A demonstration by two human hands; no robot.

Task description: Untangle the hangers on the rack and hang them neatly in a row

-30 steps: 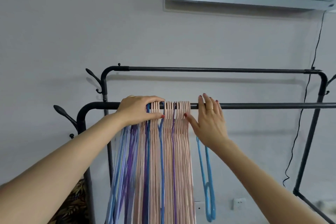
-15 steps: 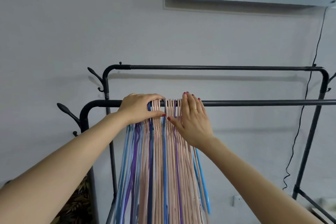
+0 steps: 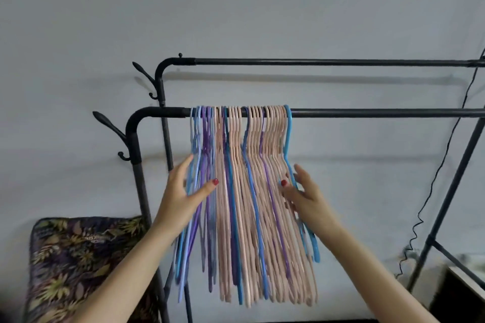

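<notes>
Several pink, blue and purple hangers (image 3: 244, 196) hang side by side in a tight bunch on the black rack's near rail (image 3: 367, 113). A light blue hanger (image 3: 288, 136) is the rightmost of the bunch. My left hand (image 3: 183, 191) lies flat against the left side of the bunch, fingers straight, thumb across the front of the purple ones. My right hand (image 3: 301, 191) presses with straight fingers on the right side, against the light blue hanger. Both hands sit well below the rail, at the hangers' shoulders.
A second, higher rail (image 3: 328, 61) runs behind. Coat hooks (image 3: 107, 126) stick out at the rack's left end. A floral cushion (image 3: 76, 265) sits at lower left. A black cable (image 3: 430, 191) hangs down the wall at the right, beside the rack's right post (image 3: 451, 191).
Both hands came down from the rail to the hangers' shoulders and now flank the bunch. The light blue hanger has joined the bunch's right end. The camera has tilted down.
</notes>
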